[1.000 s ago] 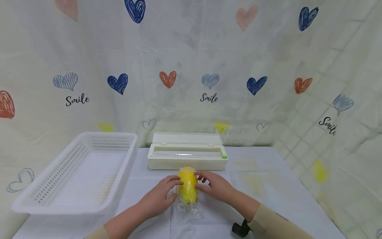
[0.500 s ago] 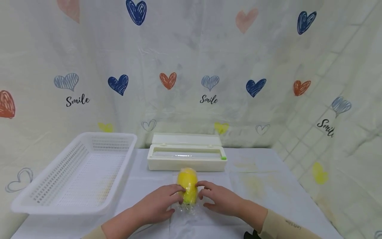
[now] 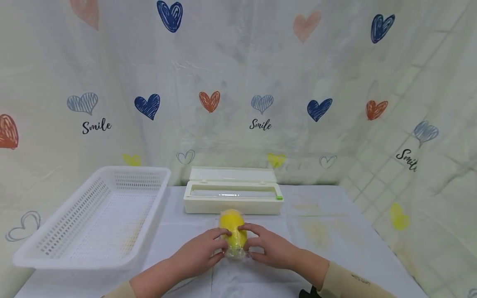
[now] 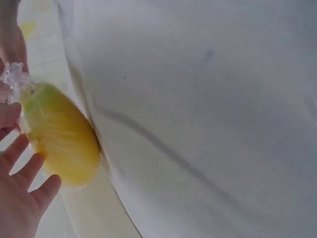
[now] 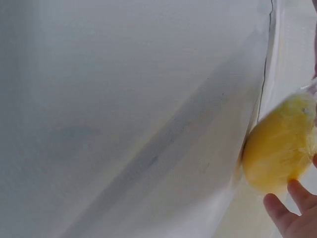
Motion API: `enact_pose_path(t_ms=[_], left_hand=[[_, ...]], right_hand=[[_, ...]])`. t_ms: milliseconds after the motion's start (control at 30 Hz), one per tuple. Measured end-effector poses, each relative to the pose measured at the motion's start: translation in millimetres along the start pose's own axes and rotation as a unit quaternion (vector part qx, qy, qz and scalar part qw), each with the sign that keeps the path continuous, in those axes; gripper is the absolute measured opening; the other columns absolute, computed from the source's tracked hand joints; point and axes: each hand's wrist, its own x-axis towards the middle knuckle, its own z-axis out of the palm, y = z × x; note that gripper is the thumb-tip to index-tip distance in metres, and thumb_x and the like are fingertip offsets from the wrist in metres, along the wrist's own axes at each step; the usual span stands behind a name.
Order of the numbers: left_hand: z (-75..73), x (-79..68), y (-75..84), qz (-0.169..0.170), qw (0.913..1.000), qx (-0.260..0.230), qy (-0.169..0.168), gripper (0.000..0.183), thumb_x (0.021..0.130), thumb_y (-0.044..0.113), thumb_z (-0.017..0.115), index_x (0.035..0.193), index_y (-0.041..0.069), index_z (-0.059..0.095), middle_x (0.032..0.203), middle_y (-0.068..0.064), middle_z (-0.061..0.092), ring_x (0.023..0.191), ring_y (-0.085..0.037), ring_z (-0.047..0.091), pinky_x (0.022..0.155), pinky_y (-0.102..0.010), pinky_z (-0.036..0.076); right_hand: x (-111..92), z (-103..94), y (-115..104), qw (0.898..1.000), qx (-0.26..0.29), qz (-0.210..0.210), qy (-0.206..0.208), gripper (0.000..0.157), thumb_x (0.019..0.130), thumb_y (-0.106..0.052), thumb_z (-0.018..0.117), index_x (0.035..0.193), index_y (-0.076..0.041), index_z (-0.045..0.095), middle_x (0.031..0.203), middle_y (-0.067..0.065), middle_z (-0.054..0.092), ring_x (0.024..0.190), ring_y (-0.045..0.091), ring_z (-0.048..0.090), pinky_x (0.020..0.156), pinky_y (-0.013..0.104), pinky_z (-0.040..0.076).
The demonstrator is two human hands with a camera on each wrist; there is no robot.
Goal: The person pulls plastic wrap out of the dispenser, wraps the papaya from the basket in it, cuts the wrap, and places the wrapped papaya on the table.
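A yellow fruit (image 3: pixel 232 221) with a greenish end, wrapped in clear cling film, lies on the white-covered table in front of a film dispenser. My left hand (image 3: pixel 201 253) holds its left side, with fingers reaching the top and thumb near the gathered film at the near end. In the left wrist view, the fingertips of the left hand (image 4: pixel 27 183) are spread along the fruit (image 4: pixel 64 136). From the right, my right hand (image 3: pixel 272 248) holds the fruit, index finger on top and thumb low by the film. Only some right-hand fingers (image 5: pixel 282 213) show in the right wrist view.
Behind the fruit stands a cream film dispenser (image 3: pixel 232 205) with its lid raised. A white perforated basket (image 3: pixel 164 198) sits at the left. A curtain printed with hearts (image 3: pixel 208 136) hangs behind the table (image 3: pixel 320 231). A dark object (image 3: pixel 309 293) shows below the right sleeve.
The fruit has shifted slightly left. Film that lay spread at its near end is now bunched up against it. Both hands have moved nearer the body, with the right index finger now over the fruit.
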Motion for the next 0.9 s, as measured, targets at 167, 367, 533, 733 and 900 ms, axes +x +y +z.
enact_pose_path(t_ms=[167, 367, 533, 733, 900], left_hand=[[-3.5, -0.5, -1.8, -0.054, 0.9950, -0.071, -0.045, 0.009, 0.098, 0.026, 0.063, 0.091, 0.031, 0.059, 0.142, 0.009, 0.051, 0.132, -0.017, 0.048, 0.105, -0.041, 0.044], [-6.6, 3.2, -0.4, -0.081, 0.9903, -0.100, -0.053, 0.018, 0.092, 0.027, 0.070, 0.101, 0.029, 0.054, 0.142, 0.006, 0.051, 0.133, -0.019, 0.046, 0.107, -0.043, 0.042], [-3.3, 8.1, 3.6, -0.079, 0.9943, -0.056, -0.045, 0.035, 0.085, 0.032, 0.079, 0.115, 0.031, 0.062, 0.133, 0.009, 0.052, 0.126, -0.017, 0.047, 0.102, -0.037, 0.046], [-2.6, 15.1, 9.4, -0.088, 0.9948, -0.041, -0.031, 0.007, 0.090, 0.030, 0.074, 0.097, 0.029, 0.072, 0.114, 0.011, 0.052, 0.107, -0.014, 0.047, 0.093, -0.032, 0.048], [-5.3, 17.9, 10.4, -0.121, 0.9881, -0.085, -0.041, 0.005, 0.092, 0.027, 0.071, 0.092, 0.023, 0.074, 0.112, 0.009, 0.051, 0.105, -0.014, 0.045, 0.089, -0.031, 0.049]], right_hand=[[0, -1.8, -2, 0.991, 0.115, 0.070, 0.007, 0.006, 0.096, -0.036, 0.064, 0.091, -0.033, 0.066, 0.148, -0.008, 0.045, 0.133, 0.029, 0.046, 0.106, 0.051, 0.041], [1, -3.7, -6, 0.984, 0.154, 0.083, 0.034, 0.010, 0.096, -0.039, 0.065, 0.089, -0.032, 0.064, 0.144, -0.007, 0.050, 0.133, 0.031, 0.046, 0.106, 0.056, 0.040], [3, -2.1, -7, 0.982, 0.154, 0.099, 0.036, 0.011, 0.095, -0.042, 0.065, 0.088, -0.033, 0.063, 0.142, -0.008, 0.052, 0.134, 0.029, 0.046, 0.106, 0.058, 0.039], [5, 5.4, -7, 0.983, 0.153, 0.081, 0.052, 0.011, 0.096, -0.040, 0.063, 0.088, -0.032, 0.063, 0.140, -0.012, 0.054, 0.137, 0.023, 0.045, 0.109, 0.051, 0.038], [8, 6.2, -10, 0.978, 0.179, 0.086, 0.069, 0.012, 0.099, -0.031, 0.061, 0.087, -0.028, 0.061, 0.137, -0.011, 0.058, 0.138, 0.023, 0.044, 0.110, 0.052, 0.036]])
